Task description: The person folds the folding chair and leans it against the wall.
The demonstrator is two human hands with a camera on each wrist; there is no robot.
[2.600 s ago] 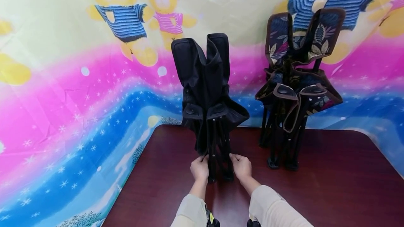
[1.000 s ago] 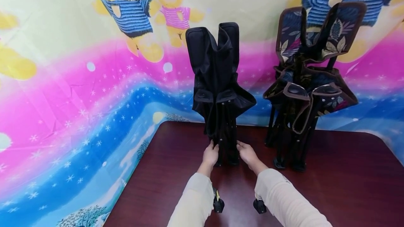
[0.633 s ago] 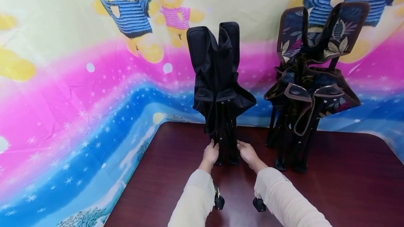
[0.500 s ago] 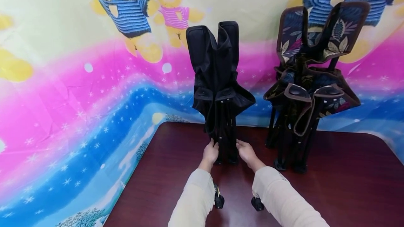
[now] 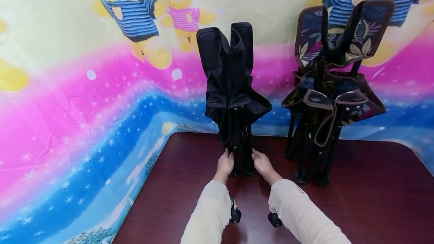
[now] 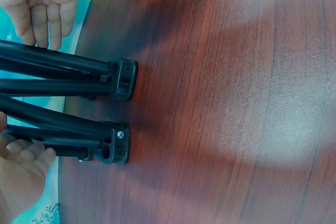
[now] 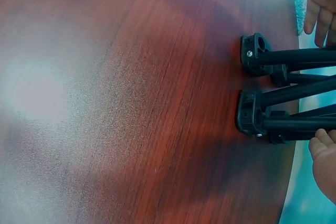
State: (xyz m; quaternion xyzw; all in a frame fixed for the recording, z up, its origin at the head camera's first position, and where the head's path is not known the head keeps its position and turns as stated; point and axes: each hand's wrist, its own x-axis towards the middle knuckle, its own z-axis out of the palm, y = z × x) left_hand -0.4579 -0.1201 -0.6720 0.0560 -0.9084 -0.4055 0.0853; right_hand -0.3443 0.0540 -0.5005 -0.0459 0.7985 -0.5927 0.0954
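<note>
A folded black folding chair (image 5: 234, 82) stands upright on the dark red table, its cloth seat and back bunched over the frame. My left hand (image 5: 225, 163) grips the left side of its legs low down, thumb and forefinger at the tubes. On the opposite side my right hand (image 5: 263, 164) pinches a leg the same way. Up close in the left wrist view, the black tube legs (image 6: 68, 87) end in plastic feet on the tabletop. The left fingers (image 6: 34, 156) lie against the lower tube. In the right wrist view, the right fingers (image 7: 321, 140) touch the bottom tube.
A second folded chair (image 5: 339, 100), with leaf-patterned cloth and brown edging, stands to the right. The table (image 5: 176, 183) ends at a back edge close behind both chairs. Behind it hangs a colourful bear-print cloth (image 5: 135, 74).
Compared with 2.6 seconds ago, the black chair and both hands are farther back on the table. Over the last half second the hands keep their hold and little moves besides the camera.
</note>
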